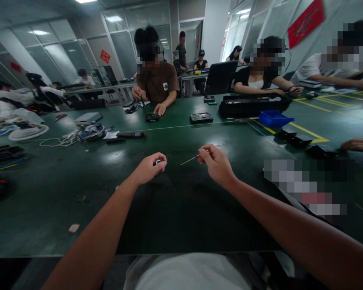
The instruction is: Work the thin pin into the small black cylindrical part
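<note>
Several red wall hangings (306, 23) blaze away at the back, their markings too blurred for me to read, while a white patch (165, 86) with a green shape sits on the brown shirt (160, 76) across from me. Now to the grip! My left hand (151, 166) is curled round a small dark piece with a pale rim (158, 162), fingers wrapped so far over it that I can't tell exactly what it is. Over on the other side, my right hand (215, 164) has the red handle of a slim screwdriver (188, 160) pinched between thumb and fingers, the metal shaft slanting down toward my left hand, its tip well apart from the piece. Both hands are over the green table (181, 217). Beyond them lie a device with a circuit board (201, 117), a dark pen-shaped tool (131, 135) and a blue tray (274, 119).
</note>
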{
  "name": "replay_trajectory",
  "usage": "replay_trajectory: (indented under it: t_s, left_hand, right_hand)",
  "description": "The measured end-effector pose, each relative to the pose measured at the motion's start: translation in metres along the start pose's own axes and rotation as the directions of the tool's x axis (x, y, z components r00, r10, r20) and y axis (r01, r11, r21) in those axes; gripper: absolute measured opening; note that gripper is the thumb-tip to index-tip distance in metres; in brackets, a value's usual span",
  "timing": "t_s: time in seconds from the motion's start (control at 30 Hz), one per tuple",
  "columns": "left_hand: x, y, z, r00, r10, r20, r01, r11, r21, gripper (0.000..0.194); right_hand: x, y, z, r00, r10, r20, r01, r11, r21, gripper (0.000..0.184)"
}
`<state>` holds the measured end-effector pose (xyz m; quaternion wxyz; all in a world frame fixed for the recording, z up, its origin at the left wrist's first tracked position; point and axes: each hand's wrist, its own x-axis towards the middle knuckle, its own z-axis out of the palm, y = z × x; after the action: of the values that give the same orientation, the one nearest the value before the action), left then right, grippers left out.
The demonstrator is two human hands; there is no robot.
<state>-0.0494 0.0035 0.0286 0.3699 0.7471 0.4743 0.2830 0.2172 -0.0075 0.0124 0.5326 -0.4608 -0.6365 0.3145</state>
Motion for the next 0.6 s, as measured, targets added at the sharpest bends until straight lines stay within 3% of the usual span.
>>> replay_trajectory:
  t_s: [0.13, 0.23, 0.43, 0.6]
  left_hand:
    - [0.003, -0.004, -0.018, 0.978, -0.069, -0.195, 0.006, 0.952, -0.305, 0.017]
    - [0.001, -0.007, -0.039, 0.917, -0.128, -0.377, -0.054, 0.898, -0.436, 0.017]
    - [-0.025, -0.019, -0.099, 0.729, -0.271, -0.628, -0.179, 0.81, -0.558, 0.009]
    - [-0.063, -0.036, -0.149, 0.506, -0.445, -0.739, -0.148, 0.8, -0.582, 0.006]
  right_hand:
    - [0.0, 0.0, 0.0, 1.0, -0.002, 0.005, 0.002, 1.0, 0.006, 0.019]
    - [0.0, 0.0, 0.001, 1.0, 0.014, 0.011, -0.014, 1.0, 0.01, 0.019]
    - [0.0, -0.001, 0.0, 1.0, 0.011, 0.023, -0.011, 1.0, 0.008, 0.02]
    - [0.0, 0.0, 0.0, 1.0, 0.017, 0.023, -0.017, 1.0, -0.008, 0.02]
